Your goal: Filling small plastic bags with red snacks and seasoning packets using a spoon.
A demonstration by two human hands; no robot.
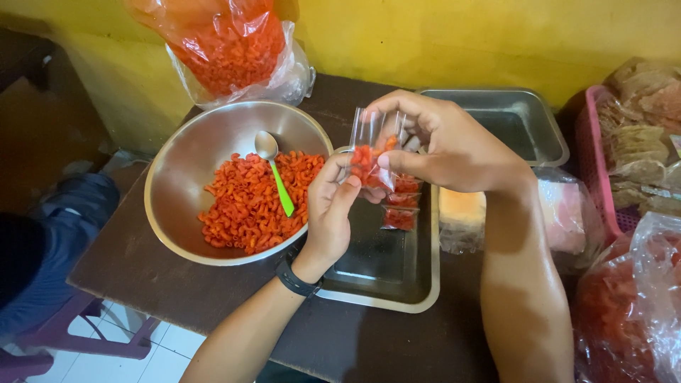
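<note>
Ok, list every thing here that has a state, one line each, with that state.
small clear bag: part filled with red snacks, held by both hands
left hand: gripping the bag's lower part
right hand: pinching the bag's top
steel bowl: part full of red snacks
spoon: lying in the bowl
steel tray: holds filled packets
rear tray: looks empty

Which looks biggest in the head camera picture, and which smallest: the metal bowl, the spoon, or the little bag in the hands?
1. Metal bowl, by far the largest.
2. Spoon with its green handle.
3. Little clear bag of red snacks, held by both hands. It is nearer the camera than the spoon, so these two are close.
</note>
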